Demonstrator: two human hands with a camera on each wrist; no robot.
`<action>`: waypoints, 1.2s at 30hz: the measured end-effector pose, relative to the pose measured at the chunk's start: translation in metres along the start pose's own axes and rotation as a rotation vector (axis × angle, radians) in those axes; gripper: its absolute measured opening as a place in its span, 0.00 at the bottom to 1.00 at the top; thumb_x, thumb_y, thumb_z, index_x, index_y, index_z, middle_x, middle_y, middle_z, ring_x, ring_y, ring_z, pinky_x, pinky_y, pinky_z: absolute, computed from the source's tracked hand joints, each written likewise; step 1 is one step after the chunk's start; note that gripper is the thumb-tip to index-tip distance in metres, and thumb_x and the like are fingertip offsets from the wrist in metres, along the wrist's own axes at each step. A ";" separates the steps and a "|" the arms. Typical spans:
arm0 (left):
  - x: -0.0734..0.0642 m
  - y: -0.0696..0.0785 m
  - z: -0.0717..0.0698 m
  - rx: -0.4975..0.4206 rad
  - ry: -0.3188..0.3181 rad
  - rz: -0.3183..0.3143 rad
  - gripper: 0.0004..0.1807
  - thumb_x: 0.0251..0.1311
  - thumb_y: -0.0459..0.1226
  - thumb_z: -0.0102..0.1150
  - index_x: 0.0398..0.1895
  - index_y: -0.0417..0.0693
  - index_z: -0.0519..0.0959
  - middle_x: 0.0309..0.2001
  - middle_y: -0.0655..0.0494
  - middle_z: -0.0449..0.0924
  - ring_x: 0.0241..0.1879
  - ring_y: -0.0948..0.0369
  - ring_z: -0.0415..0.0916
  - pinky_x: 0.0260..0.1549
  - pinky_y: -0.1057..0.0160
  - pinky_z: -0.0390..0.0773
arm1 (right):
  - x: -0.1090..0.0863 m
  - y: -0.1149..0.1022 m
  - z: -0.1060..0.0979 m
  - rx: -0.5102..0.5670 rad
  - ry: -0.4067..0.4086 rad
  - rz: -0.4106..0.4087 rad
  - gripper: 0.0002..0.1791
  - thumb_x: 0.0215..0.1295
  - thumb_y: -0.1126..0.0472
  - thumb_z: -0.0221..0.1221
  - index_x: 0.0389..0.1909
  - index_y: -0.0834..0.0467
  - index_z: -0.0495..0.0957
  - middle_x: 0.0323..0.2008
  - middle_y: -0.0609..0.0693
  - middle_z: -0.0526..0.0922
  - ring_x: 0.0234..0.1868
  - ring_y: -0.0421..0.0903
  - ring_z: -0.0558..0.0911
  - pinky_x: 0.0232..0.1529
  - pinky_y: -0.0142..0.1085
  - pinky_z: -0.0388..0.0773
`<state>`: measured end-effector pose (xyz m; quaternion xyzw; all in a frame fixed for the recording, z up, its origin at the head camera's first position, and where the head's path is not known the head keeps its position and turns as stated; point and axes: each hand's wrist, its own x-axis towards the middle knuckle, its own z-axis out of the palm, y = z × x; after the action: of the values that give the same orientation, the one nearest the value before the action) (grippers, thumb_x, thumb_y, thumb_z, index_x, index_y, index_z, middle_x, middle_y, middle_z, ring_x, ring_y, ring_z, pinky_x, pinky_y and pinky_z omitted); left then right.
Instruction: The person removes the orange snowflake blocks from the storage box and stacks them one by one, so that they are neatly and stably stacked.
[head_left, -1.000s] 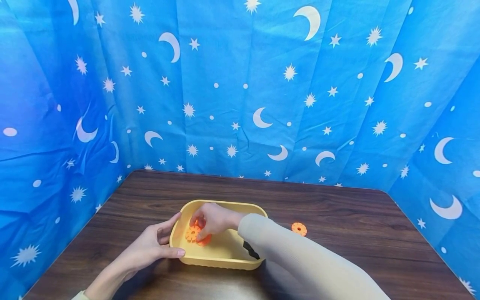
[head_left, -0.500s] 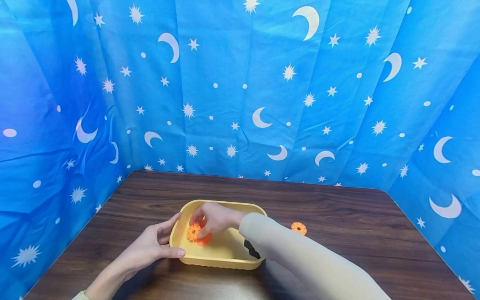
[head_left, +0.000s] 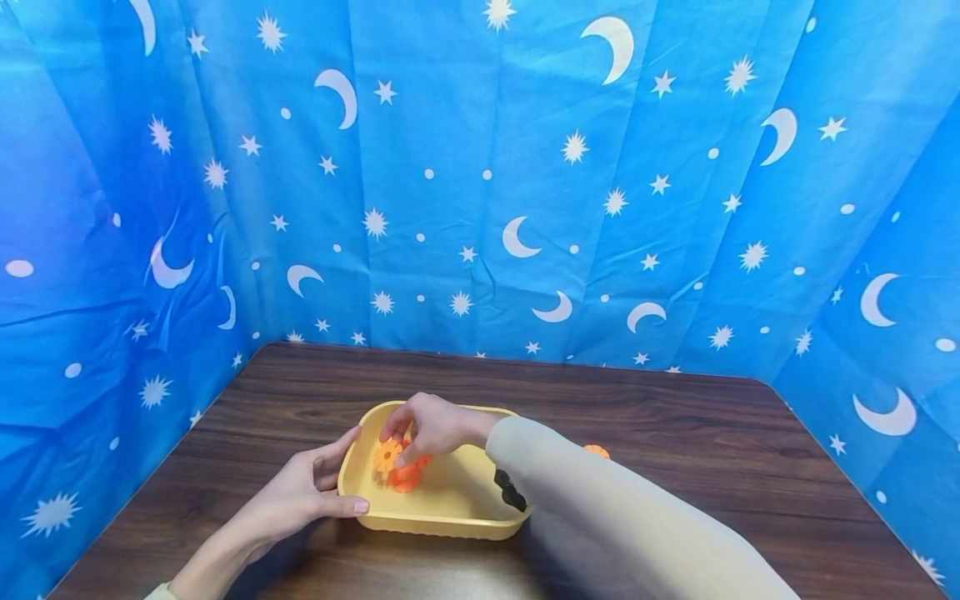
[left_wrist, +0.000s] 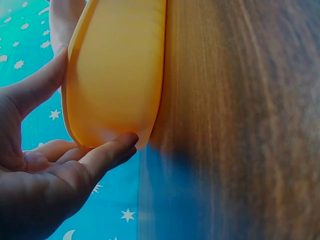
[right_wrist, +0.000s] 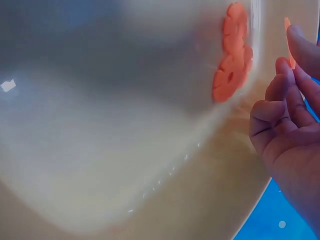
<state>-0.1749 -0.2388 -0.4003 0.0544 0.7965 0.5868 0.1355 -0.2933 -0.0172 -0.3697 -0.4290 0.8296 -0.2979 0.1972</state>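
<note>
— Smooth plastic tray [head_left: 461, 492] at the left hand [head_left: 300, 487], glints inside!
— Matt plastic discs [right_wrist: 234, 55] near the right hand [head_left: 435, 423], and beneath both, softly shining wood-grain worktop [head_left: 652, 417]!
— Creased cloth [head_left: 435, 125] beyond!

Dark wood-grain tabletop [head_left: 300, 392]
A yellow bin [head_left: 442, 528] stands on it; an orange disc [head_left: 597, 450], partly hidden, lies to the bin's right.

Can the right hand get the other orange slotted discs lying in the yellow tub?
Probably yes: the discs look uncovered, and the right hand is close by. But it already pinches one disc, so it may need to let go first.
</note>
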 end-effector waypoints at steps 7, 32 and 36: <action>0.002 -0.003 0.000 0.005 -0.001 -0.009 0.57 0.59 0.37 0.79 0.85 0.38 0.51 0.78 0.29 0.57 0.71 0.33 0.67 0.56 0.47 0.82 | -0.008 0.004 -0.005 0.040 -0.008 -0.026 0.18 0.59 0.67 0.77 0.50 0.62 0.87 0.37 0.46 0.86 0.35 0.40 0.78 0.34 0.28 0.76; 0.001 -0.003 0.000 -0.028 -0.011 0.014 0.58 0.59 0.35 0.79 0.84 0.37 0.50 0.79 0.28 0.55 0.70 0.34 0.68 0.55 0.49 0.83 | -0.060 0.006 -0.026 0.091 0.059 -0.021 0.21 0.61 0.66 0.76 0.55 0.64 0.86 0.44 0.58 0.88 0.27 0.45 0.77 0.29 0.29 0.72; 0.001 -0.002 0.000 -0.035 -0.013 0.026 0.58 0.59 0.35 0.79 0.84 0.37 0.50 0.78 0.29 0.56 0.70 0.35 0.70 0.56 0.48 0.82 | -0.071 0.009 -0.029 0.090 0.084 -0.017 0.22 0.61 0.66 0.75 0.56 0.65 0.85 0.45 0.59 0.88 0.26 0.42 0.76 0.29 0.29 0.72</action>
<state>-0.1755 -0.2397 -0.4022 0.0661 0.7845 0.6018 0.1341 -0.2764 0.0549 -0.3490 -0.4141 0.8191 -0.3544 0.1790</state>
